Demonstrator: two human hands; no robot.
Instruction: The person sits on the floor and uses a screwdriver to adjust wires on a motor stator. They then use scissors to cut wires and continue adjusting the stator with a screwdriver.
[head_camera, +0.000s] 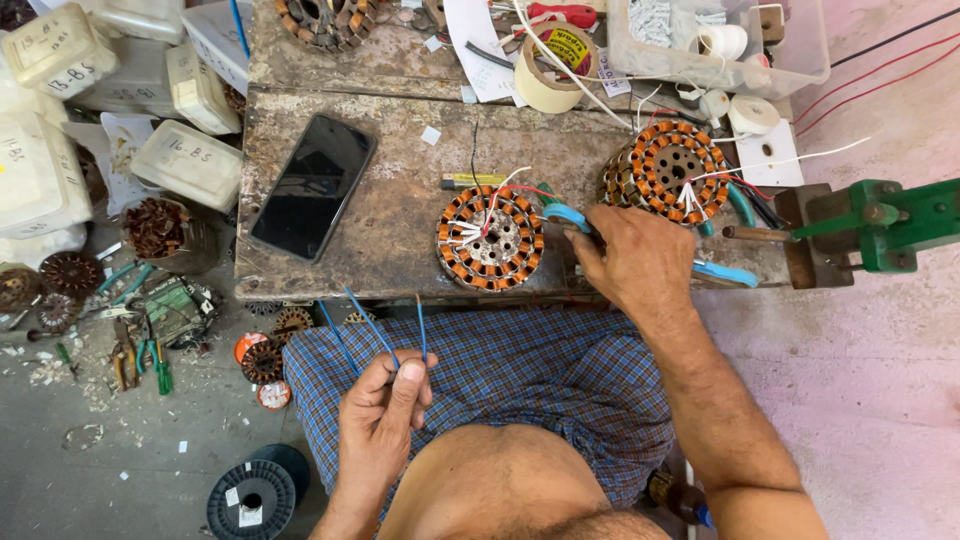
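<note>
Thin blue wires (372, 325), three strands pinched at one end, fan upward over the checked lap. Blue-handled scissors (640, 245) lie flat on the bench edge, beside the wound stator (490, 240).

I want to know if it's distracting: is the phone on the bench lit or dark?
Dark: the phone lies flat, its screen black, showing only faint reflections.

The right hand (640, 262) covers the middle of the blue-handled scissors (725, 272), so only a loop and one handle tip show, and the blades are hidden; the thin blue wires (372, 327) vanish into the pinch of the left hand (385, 420), their lower ends unseen. The green metal fixture (880, 225) runs off the right edge; the clear plastic box (720, 50) is cut by the top edge
</note>
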